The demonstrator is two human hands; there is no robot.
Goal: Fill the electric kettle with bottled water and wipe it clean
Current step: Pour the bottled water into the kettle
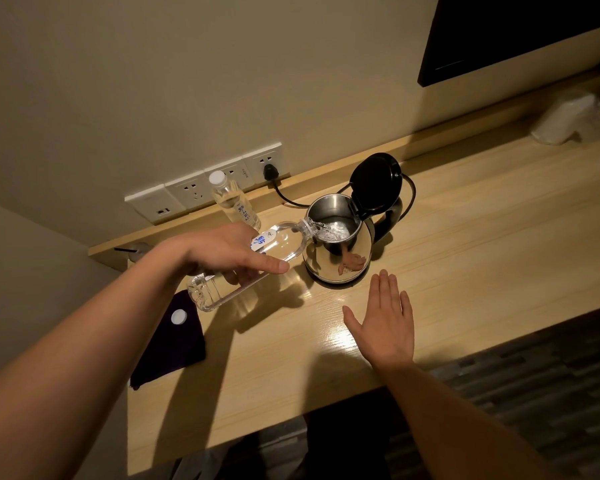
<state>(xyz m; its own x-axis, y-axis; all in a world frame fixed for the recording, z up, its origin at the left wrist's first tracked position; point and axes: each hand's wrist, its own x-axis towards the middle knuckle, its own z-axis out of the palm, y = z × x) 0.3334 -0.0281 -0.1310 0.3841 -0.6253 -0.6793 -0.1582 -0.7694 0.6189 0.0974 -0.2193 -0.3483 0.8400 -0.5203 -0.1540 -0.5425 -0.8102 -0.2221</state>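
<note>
A steel electric kettle [340, 252] stands on the wooden desk [465, 237] with its black lid [376, 183] flipped up. My left hand [222, 252] grips a clear water bottle [281, 242], tipped nearly flat, its neck over the kettle's rim. Water streams from the bottle into the kettle. My right hand [383, 323] rests flat on the desk just in front of the kettle, fingers spread, holding nothing. The bottle's white cap [178, 317] lies on a dark cloth [174, 344] at the desk's left edge.
A second, capped water bottle [234, 200] stands by the wall sockets [205, 187]. The kettle's black cord runs to a plug [269, 172] in the right socket. A wrapped white bundle [565, 117] lies at the far right. A dark screen [520, 32] hangs above.
</note>
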